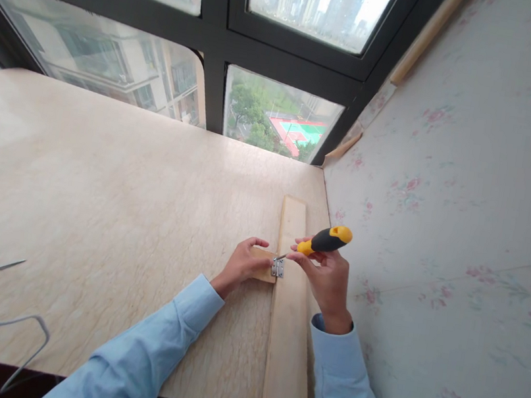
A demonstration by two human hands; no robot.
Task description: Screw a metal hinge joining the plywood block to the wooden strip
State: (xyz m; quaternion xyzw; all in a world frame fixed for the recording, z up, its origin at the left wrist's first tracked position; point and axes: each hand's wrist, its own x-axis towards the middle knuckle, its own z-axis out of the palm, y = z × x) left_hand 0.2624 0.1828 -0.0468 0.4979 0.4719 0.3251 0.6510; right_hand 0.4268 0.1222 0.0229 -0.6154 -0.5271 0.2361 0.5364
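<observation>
Hinge: the small silver metal hinge lies across the joint between a short pale wooden block and the long pale wooden plank, near the right edge of the desk, just beside the wall.
Step in hand: by the look of it you are driving a screw into the hinge; the tip of the yellow-and-black-handled screwdriver sits right at the hinge, its shaft slanting down to the left. The screw itself is too small to make out.
Next move: it seems to call for keeping the tip seated in the screw head, pressing along the shaft while you turn, and holding the block from sliding off the plank's edge.
Right grip: your right hand has its fingers closed round the lower handle of the screwdriver, with the yellow end sticking out above.
Left grip: your left hand is clamped over the block, fingers curled on top, fingertips right next to the hinge.
Plank: it runs away from you along the wall side of the desk.
Desk: the beige marble-patterned desk carries a small thin grey sliver well apart on the left, and a bent white wire at the near left edge.
Surround: floral-papered wall on the right, dark-framed window ahead.
</observation>
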